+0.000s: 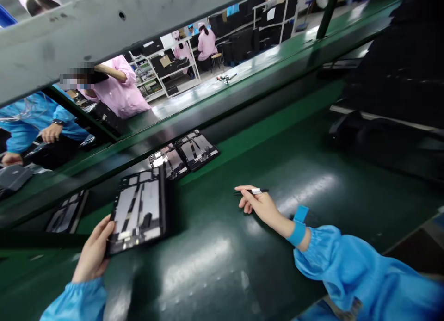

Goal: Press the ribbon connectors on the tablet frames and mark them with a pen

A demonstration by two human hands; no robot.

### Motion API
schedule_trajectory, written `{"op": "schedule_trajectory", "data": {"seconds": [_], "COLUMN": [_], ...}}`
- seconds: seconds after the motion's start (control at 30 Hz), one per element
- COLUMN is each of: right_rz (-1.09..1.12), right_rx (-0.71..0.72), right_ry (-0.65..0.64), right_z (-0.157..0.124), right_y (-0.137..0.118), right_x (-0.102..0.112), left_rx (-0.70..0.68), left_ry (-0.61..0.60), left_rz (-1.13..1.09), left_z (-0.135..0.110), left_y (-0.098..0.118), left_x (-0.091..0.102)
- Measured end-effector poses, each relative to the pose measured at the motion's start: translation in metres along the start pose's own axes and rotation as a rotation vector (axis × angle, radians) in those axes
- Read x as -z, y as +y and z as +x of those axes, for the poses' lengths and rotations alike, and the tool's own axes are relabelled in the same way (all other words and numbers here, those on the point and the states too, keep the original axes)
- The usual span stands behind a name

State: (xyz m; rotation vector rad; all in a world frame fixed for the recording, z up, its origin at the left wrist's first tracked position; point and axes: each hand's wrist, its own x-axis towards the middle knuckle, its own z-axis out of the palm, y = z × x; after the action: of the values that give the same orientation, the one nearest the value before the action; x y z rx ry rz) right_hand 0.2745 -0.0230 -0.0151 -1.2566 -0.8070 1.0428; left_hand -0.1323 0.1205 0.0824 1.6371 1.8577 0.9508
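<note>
Holding an opened tablet point(138, 205) left of centre, tilted, clamped by its edge in the left hand point(93, 249), presumably sparing exposed parts | gripping a pen point(256, 191) in the right hand point(260, 206), frame centre, well apart, probably clear of the tablet's face | lying flat at upper centre, on the bench point(208, 265): two similar units point(197, 150), perhaps leaving room

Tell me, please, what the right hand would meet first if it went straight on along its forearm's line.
The right hand, holding a pen, would probably meet the opened device lying farthest right on the green surface; the hand's height is unclear, so it might pass above.
</note>
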Motion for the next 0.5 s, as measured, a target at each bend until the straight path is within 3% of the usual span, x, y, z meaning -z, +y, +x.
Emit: {"op": "schedule_trajectory", "data": {"seconds": [0.07, 0.17, 0.27, 0.33, 0.5], "right_rz": [0.0, -0.05, -0.151, -0.207, -0.356], "right_rx": [-0.021, -0.007, 0.048, 0.084, 0.142], "right_ry": [-0.047, -0.07, -0.089, -0.118, -0.088], "right_z": [0.0, -0.004, -0.014, -0.023, -0.031], "right_y": [0.001, 0.003, 0.004, 0.003, -0.002], "right_x": [-0.002, -0.001, 0.008, 0.016, 0.027], "left_rx": [0.202, 0.218, 0.042, -0.092, -0.48], "left_ry": [-0.153, -0.31, -0.393, -0.439, -0.431], "left_rz": [-0.234, -0.354, -0.318, -0.247, 0.165], "left_z": [-0.043, -0.097, -0.129, -0.141, -0.152], "left_y": [0.008, 0.02, 0.024, 0.024, 0.027], "left_x": [-0.016, -0.063, -0.111, -0.131, -0.139]}}
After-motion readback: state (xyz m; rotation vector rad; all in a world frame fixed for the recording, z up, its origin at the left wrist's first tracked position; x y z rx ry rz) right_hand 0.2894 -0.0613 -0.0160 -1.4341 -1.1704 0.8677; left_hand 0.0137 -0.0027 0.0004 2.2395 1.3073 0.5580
